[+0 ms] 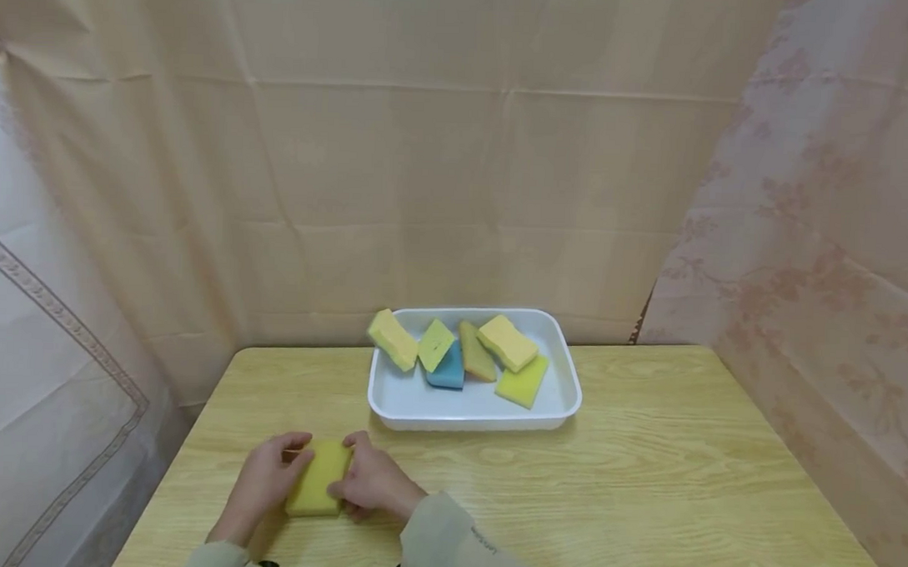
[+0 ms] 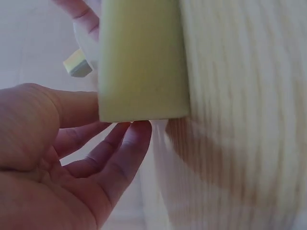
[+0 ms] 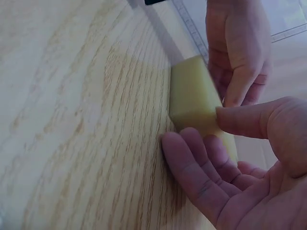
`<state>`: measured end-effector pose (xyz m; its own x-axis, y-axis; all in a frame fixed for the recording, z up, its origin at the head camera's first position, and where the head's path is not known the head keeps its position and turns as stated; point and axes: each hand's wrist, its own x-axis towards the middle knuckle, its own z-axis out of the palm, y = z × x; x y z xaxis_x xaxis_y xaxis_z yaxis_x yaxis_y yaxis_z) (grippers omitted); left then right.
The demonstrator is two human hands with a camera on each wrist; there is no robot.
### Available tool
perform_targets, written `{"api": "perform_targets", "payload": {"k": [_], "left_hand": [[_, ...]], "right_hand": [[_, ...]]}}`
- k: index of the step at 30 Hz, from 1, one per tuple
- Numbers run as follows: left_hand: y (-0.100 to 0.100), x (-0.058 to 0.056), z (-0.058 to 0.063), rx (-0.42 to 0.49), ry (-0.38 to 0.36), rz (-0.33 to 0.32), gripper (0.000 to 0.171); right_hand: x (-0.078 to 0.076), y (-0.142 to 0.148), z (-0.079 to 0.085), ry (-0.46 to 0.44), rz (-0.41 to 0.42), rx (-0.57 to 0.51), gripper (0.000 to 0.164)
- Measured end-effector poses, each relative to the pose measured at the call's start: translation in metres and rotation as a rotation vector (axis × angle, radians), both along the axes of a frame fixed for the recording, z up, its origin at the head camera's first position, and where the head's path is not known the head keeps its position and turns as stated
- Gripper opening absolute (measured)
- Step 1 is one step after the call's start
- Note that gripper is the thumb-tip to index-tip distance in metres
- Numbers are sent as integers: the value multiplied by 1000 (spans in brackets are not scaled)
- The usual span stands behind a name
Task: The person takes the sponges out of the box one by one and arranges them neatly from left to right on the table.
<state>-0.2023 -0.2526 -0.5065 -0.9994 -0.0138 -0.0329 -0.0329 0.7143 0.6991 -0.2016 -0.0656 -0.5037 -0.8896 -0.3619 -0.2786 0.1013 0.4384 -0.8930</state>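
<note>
Soft, even light fills the head view, with a faint shadow on the pale yellow wood-grain worktop [image 1: 665, 483] beside the left hand [image 1: 262, 479]. The left wrist view is dimmer and greyish: a brown shadow falls beside that hand's fingertips, and the distance beyond blurs. Shadow also gathers under the right hand [image 3: 259, 196].

Right hand [image 3: 256, 194] touching yellow sponge [image 3: 189, 91], woodgrain tabletop [image 3: 86, 124]

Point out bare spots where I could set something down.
Widest bare stretch of table: right of the tray and right sleeve. Smaller patch: left of the tray, beyond the left hand. Crowded: the tray's back, strewn with sponges, and around the yellow sponge between left hand and right hand.
</note>
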Motion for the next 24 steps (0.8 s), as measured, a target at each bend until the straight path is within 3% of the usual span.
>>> {"api": "perform_targets", "payload": {"k": [9, 17, 24], "left_hand": [[-2, 4, -1, -64, -24, 6, 33], [6, 1, -5, -118, 6, 7, 30], [11, -1, 2, -158, 18, -17, 30]], "right_hand": [[0, -8, 0, 14, 27, 44, 53], [1, -9, -8, 33, 26, 86, 53], [-2, -2, -8, 11, 57, 33, 51]]}}
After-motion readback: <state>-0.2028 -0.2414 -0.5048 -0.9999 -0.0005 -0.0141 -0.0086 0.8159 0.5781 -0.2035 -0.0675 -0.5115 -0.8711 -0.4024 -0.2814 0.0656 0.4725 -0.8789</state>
